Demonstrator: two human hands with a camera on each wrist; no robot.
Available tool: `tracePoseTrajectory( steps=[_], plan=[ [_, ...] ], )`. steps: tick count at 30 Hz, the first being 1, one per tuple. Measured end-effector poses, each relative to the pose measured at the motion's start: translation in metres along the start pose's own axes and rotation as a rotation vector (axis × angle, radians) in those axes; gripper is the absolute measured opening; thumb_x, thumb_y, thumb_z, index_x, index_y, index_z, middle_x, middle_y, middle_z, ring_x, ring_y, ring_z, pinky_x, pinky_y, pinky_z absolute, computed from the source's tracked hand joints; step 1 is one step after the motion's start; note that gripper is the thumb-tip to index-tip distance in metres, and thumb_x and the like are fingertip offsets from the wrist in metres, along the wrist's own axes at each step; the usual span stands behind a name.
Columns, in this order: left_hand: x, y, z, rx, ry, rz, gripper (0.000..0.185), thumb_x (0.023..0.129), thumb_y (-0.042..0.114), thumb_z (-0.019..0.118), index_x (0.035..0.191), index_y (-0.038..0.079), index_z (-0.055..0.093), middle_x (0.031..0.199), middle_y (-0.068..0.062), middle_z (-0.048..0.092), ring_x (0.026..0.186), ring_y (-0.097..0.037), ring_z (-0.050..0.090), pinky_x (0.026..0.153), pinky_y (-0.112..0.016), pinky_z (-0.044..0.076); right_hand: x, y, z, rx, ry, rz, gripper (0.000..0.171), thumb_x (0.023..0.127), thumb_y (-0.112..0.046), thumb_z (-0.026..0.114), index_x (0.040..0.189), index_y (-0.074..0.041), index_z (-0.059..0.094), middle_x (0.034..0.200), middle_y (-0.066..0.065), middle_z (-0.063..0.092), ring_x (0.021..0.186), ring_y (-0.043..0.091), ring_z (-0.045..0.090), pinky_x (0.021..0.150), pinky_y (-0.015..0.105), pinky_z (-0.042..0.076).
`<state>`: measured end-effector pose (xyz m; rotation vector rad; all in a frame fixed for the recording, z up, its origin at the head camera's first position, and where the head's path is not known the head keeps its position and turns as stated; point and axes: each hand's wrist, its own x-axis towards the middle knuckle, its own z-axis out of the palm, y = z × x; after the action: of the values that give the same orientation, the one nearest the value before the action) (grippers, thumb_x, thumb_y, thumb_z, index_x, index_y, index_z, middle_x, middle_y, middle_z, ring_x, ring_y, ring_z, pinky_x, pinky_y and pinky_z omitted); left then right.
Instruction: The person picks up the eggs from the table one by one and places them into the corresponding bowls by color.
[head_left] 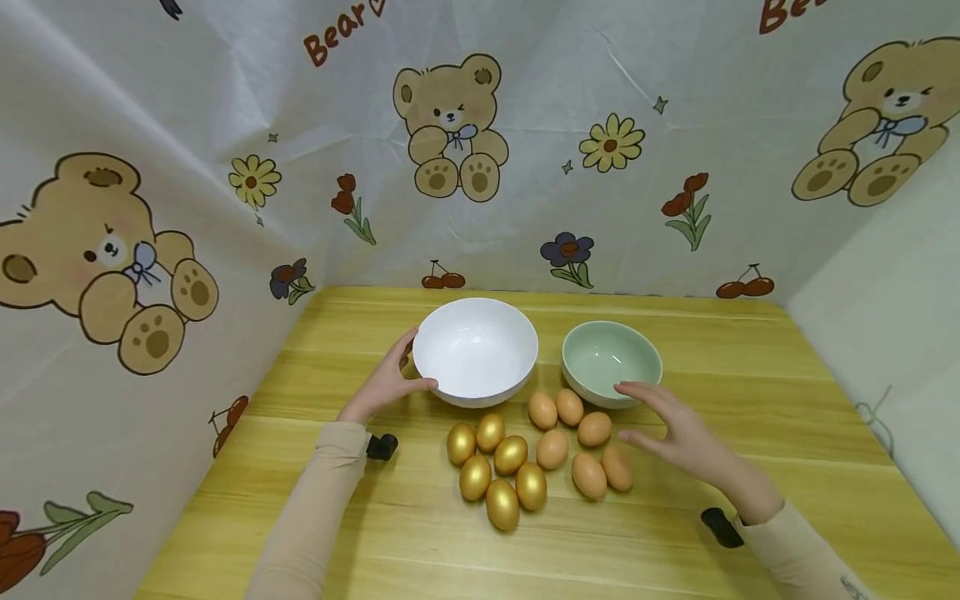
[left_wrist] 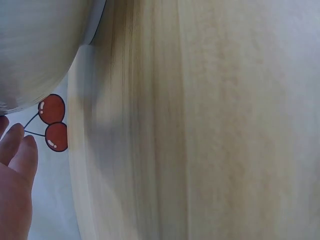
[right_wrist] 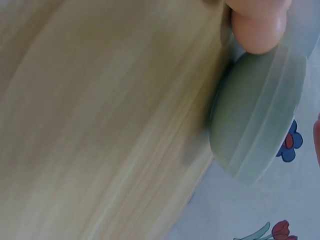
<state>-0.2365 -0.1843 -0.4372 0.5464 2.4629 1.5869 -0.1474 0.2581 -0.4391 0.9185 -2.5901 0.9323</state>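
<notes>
A wide white bowl stands toward the back of the table, with my left hand at its left side. The thumb reaches the front rim and the fingers lie spread beside the outer wall. To its right is a smaller pale green bowl. My right hand hovers at this bowl's front right, thumb and fingers apart, holding nothing. Several brown eggs lie in front of the green bowl, near my right thumb. Several golden eggs are grouped to their left, in front of the white bowl.
The wooden table ends at a cloth backdrop printed with bears and flowers, which also runs along the left. A white wall stands on the right, with a thin cord hanging by it. Black straps sit on both wrists.
</notes>
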Motion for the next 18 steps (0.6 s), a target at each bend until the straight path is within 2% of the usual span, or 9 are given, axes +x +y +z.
tracePoseTrajectory(
  steps=[4, 6, 13, 18],
  plan=[
    [0.000, 0.001, 0.000, 0.002, 0.000, 0.001, 0.103, 0.077, 0.020, 0.078, 0.147, 0.000, 0.006, 0.151, -0.018, 0.009, 0.137, -0.029, 0.013, 0.109, -0.043, 0.017, -0.003, -0.003, 0.008, 0.013, -0.036, 0.013, 0.068, 0.074, -0.021, 0.080, 0.133, -0.011, 0.049, 0.131, 0.008, 0.049, 0.119, 0.025, 0.043, 0.095, 0.041, 0.040],
    [0.000, 0.001, 0.000, 0.004, -0.001, 0.000, 0.103, 0.076, 0.020, 0.078, 0.147, 0.000, 0.007, 0.151, -0.018, 0.009, 0.137, -0.030, 0.014, 0.109, -0.043, 0.017, -0.005, -0.005, 0.011, 0.029, -0.062, 0.021, 0.066, 0.074, -0.024, 0.079, 0.132, -0.011, 0.050, 0.130, 0.005, 0.050, 0.118, 0.025, 0.045, 0.089, 0.048, 0.043],
    [0.000, 0.001, -0.001, 0.005, -0.005, 0.004, 0.102, 0.077, 0.019, 0.078, 0.148, 0.002, 0.007, 0.151, -0.020, 0.008, 0.136, -0.035, 0.015, 0.108, -0.046, 0.018, -0.014, -0.003, 0.022, 0.076, -0.127, 0.004, 0.061, 0.072, -0.027, 0.080, 0.124, -0.005, 0.056, 0.122, 0.004, 0.058, 0.104, 0.023, 0.055, 0.083, 0.037, 0.048],
    [-0.001, 0.001, -0.001, 0.020, -0.005, -0.004, 0.101, 0.077, 0.019, 0.077, 0.148, 0.001, 0.006, 0.151, -0.019, 0.008, 0.135, -0.037, 0.016, 0.108, -0.047, 0.019, -0.020, 0.000, 0.025, 0.121, -0.166, 0.021, 0.064, 0.071, -0.034, 0.079, 0.123, -0.004, 0.057, 0.121, 0.004, 0.059, 0.103, 0.019, 0.055, 0.081, 0.036, 0.048]
  ],
)
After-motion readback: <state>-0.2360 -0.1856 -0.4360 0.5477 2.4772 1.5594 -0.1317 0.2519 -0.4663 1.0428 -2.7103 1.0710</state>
